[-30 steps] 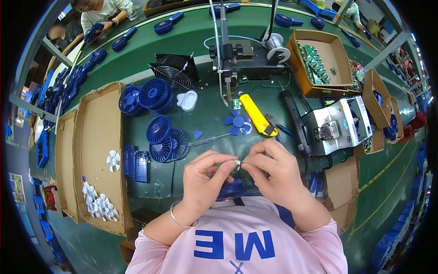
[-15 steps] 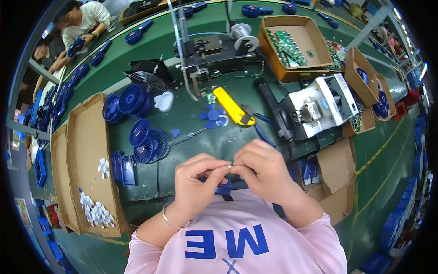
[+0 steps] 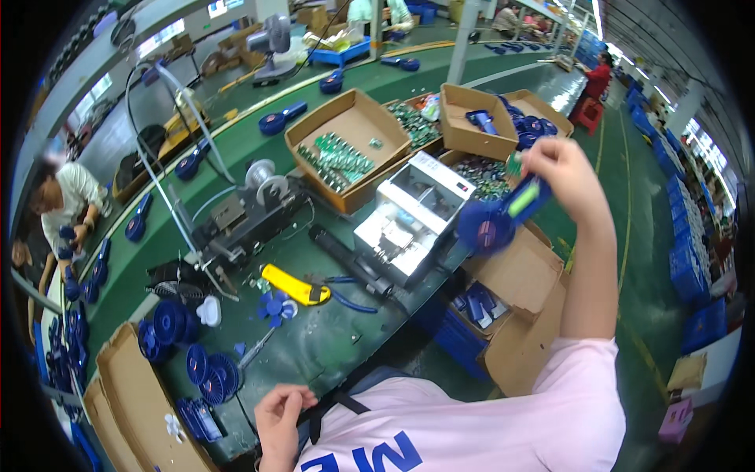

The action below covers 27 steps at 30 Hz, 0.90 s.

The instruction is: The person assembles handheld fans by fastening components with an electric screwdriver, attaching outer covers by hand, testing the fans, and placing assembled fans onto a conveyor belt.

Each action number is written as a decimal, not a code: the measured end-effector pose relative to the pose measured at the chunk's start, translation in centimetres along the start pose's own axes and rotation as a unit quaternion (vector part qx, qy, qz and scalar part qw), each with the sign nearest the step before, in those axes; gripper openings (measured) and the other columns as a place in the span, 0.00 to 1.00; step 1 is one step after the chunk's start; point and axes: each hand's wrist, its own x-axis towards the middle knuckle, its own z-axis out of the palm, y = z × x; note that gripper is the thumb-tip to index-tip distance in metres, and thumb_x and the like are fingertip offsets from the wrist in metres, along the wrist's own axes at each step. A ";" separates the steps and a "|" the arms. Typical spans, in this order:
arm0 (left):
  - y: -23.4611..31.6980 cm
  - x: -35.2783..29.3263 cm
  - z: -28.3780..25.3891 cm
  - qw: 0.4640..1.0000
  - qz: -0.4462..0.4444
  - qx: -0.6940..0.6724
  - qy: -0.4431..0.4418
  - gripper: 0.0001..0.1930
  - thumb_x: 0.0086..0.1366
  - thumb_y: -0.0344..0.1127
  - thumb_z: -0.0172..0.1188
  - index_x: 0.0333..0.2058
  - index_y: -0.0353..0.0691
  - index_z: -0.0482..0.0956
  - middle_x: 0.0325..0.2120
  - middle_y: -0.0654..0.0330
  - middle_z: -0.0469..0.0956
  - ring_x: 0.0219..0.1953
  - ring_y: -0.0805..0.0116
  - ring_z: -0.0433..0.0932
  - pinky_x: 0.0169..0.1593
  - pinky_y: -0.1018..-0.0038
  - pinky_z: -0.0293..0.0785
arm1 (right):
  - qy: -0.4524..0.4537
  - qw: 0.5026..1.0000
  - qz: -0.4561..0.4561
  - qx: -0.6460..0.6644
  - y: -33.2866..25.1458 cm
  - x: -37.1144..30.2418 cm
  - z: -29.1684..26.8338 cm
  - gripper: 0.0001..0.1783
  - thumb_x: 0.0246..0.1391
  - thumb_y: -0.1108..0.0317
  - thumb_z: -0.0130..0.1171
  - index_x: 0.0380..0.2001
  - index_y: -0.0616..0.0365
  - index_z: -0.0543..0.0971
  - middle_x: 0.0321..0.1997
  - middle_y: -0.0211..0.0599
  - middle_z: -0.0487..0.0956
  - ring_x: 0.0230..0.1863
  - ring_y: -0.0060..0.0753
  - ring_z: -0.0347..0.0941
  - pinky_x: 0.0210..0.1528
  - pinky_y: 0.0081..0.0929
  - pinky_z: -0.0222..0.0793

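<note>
My right hand is raised at the right, closed on the handle end of a blue handheld fan. The fan's round head hangs down to the left, slightly blurred, beside the white machine. A yellow-green patch shows on its handle, and a small green circuit board sits against my fingers. Near the table's front edge my left hand is loosely curled, with nothing visible in it. Closest to it lie round blue fan covers and a screwdriver.
A white machine stands on the green table, with a black cylindrical tool, a yellow-handled cutter and pliers nearby. Cardboard boxes hold green boards. An open carton is below right. Blue fans line the conveyor.
The view has turned right. My hands, earlier together over a small part, are now apart. My right hand has gone up and right with a blue fan; my left stays low, holding nothing visible.
</note>
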 end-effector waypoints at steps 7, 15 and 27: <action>-0.5 -0.5 -0.2 0.997 -0.066 -0.015 -0.031 0.09 0.66 0.32 0.54 0.39 0.32 0.77 0.31 0.60 0.79 0.34 0.74 0.77 0.42 0.79 0.73 | 0.358 0.903 0.036 -0.234 10.9 16.3 -10.1 0.14 0.51 0.59 0.57 0.25 0.60 0.80 0.30 0.49 0.80 0.37 0.48 0.78 0.41 0.40 0.71; -0.7 -1.8 -1.2 0.997 -0.074 0.009 -0.016 0.09 0.66 0.32 0.54 0.39 0.32 0.77 0.31 0.60 0.79 0.33 0.75 0.76 0.41 0.80 0.72 | 0.139 0.974 -0.084 0.157 7.0 9.5 4.7 0.06 0.49 0.70 0.56 0.28 0.61 0.80 0.27 0.30 0.79 0.29 0.23 0.73 0.33 0.22 0.69; 1.2 -4.1 -3.2 0.979 -0.122 0.141 -0.077 0.07 0.64 0.30 0.55 0.33 0.33 0.79 0.29 0.63 0.79 0.33 0.76 0.74 0.40 0.81 0.70 | -0.649 0.701 -0.285 -0.079 1.4 -13.3 13.5 0.14 0.55 0.62 0.54 0.31 0.65 0.75 0.32 0.48 0.76 0.36 0.51 0.73 0.40 0.41 0.69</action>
